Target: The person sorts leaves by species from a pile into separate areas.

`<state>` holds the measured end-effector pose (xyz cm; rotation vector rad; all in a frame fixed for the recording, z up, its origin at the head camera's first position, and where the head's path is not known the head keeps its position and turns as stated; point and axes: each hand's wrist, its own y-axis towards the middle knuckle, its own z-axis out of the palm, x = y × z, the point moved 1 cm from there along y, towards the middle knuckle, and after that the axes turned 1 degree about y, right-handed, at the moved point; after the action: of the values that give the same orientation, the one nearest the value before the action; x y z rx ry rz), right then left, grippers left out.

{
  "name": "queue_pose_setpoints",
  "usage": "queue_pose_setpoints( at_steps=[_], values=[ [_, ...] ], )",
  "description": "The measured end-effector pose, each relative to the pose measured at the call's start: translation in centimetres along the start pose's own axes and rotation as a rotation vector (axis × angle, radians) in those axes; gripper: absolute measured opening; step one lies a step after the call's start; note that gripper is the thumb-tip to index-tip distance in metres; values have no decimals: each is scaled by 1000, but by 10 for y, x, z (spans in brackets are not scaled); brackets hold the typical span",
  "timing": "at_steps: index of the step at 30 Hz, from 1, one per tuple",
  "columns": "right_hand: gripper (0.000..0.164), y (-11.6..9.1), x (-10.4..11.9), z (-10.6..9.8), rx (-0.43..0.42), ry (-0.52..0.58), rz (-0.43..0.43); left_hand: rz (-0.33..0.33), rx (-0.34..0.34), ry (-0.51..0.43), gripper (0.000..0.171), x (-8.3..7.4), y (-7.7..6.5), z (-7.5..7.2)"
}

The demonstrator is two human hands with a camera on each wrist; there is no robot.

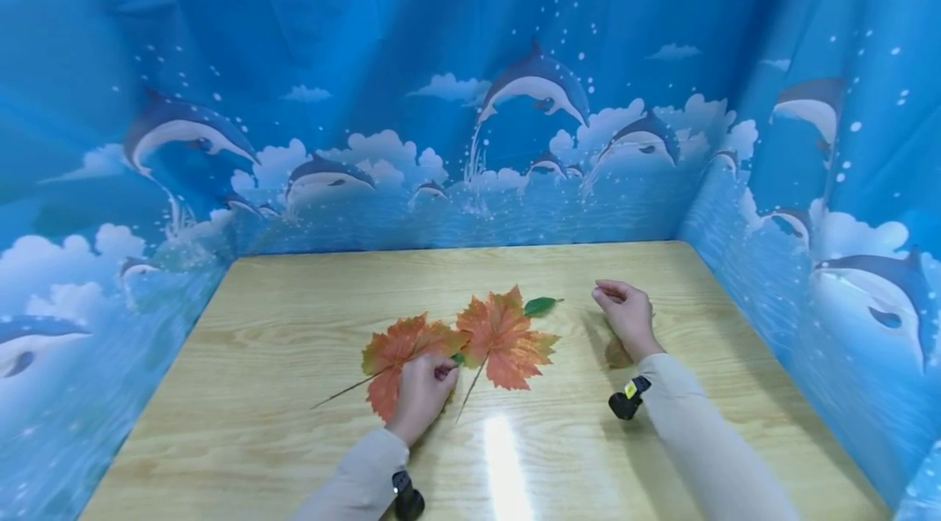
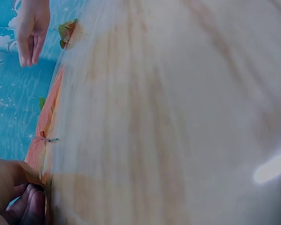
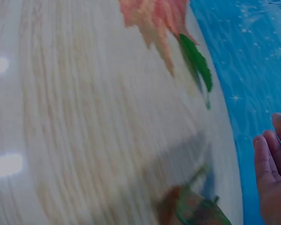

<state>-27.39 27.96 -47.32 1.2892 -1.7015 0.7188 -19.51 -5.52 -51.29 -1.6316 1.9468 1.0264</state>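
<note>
Two orange-red maple leaves with stems lie side by side on the wooden table, the left maple leaf (image 1: 390, 354) partly under my left hand (image 1: 425, 390) in the head view. Thumb and fingers of that hand pinch together low over the table, and a small green leaf (image 1: 457, 358) peeks out at their tips, mostly hidden. The right maple leaf (image 1: 503, 337) has another green leaf (image 1: 540, 306) at its upper right. My right hand (image 1: 626, 315) hovers above the table, fingers loosely bent, nothing visible in them. Below it lies a brownish-green leaf (image 3: 196, 208), partly covered in the head view.
The wooden table (image 1: 294, 300) is bordered at the back and sides by a blue curtain (image 1: 412, 55) printed with dolphins. A bright light reflection shows near the table's front middle.
</note>
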Motion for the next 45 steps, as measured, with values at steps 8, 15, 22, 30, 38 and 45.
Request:
queue_pose_setpoints(
  at_steps=[8, 15, 22, 30, 38, 45],
  values=[
    [32, 1, -4, 39, 104, -50, -23, -19, 10, 6, 4, -1, 0, -1],
    [29, 3, -8, 52, 106, -91, -67, -21, 12, 7, 4, -1, -1, 0],
    [30, 8, -9, 57, 136, -141, -86, -19, 16, 19, 3, 0, -1, 3],
    [23, 11, -6, 58, 190, -248, -146, -18, 18, 6, 3, -1, -1, 1],
    [11, 10, -5, 58, 196, -304, -188, -18, 38, -1, 4, -1, 0, 1],
    [10, 12, -8, 56, 211, -338, -228, -13, 31, -2, 4, -1, -2, 1]
  ],
)
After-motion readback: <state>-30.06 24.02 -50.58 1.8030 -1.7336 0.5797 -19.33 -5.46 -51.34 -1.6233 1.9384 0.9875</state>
